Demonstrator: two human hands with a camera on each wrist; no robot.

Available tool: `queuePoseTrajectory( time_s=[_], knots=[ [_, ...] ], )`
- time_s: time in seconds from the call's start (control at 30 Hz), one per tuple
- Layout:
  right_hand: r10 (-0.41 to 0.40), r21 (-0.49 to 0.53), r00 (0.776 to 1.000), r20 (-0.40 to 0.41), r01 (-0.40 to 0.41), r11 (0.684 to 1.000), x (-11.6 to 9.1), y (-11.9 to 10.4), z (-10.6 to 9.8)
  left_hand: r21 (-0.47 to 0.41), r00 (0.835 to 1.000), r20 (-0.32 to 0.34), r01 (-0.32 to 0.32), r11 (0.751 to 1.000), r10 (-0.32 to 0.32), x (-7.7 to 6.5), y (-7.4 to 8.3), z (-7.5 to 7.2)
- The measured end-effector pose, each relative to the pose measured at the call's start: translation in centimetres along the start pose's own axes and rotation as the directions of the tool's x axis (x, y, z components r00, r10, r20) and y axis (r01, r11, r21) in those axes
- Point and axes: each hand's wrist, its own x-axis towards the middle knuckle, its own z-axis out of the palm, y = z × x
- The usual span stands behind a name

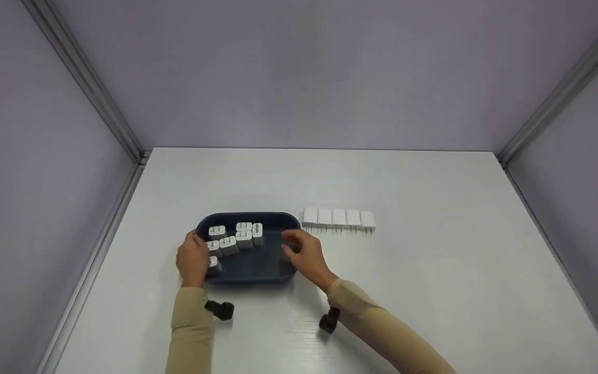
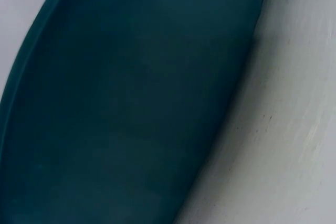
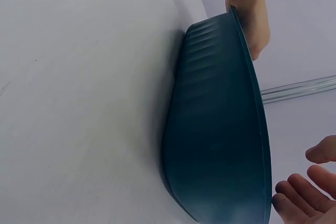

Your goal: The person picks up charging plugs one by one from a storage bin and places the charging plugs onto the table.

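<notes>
A dark blue tray with several white plug adapters standing in its left part lies on the table. My left hand grips the tray's left end at the rim. Over the right end is my right hand, its fingers and thumb bent but apart, with nothing visible between them. The right wrist view shows the tray's outer wall and the right fingertips by the rim. Only the tray's side fills the left wrist view; the left hand is out of that frame.
Beyond the tray's right end, a row of several white plug adapters lies side by side, prongs toward me. The white table is bounded by pale walls at the back and both sides.
</notes>
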Motion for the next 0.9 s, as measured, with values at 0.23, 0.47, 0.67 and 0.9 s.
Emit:
queuePoseTrajectory(
  time_s=[0.23, 0.47, 0.67, 0.9],
  knots=[
    [0.043, -0.030, 0.999, 0.019, -0.042, 0.999, 0.7, 0.0, 0.9, -0.007, 1.000, -0.019, -0.017, 1.000, 0.017, 0.0, -0.1, 0.0],
    [0.116, -0.021, 0.989, 0.087, -0.115, 0.993, 1.2, -0.2, 1.4, 0.001, 1.000, -0.009, -0.011, 1.000, 0.011, -0.1, 0.0, 0.0],
    [0.150, -0.031, 0.983, 0.104, -0.148, 0.989, 1.9, -0.2, 2.1, -0.002, 1.000, -0.011, -0.018, 1.000, 0.018, -0.2, 0.0, -0.1],
    [0.191, -0.077, 0.974, 0.123, -0.183, 0.980, 3.0, -0.4, 3.2, -0.009, 0.999, -0.025, -0.032, 0.999, 0.032, -0.2, 0.0, 0.0]
  ],
)
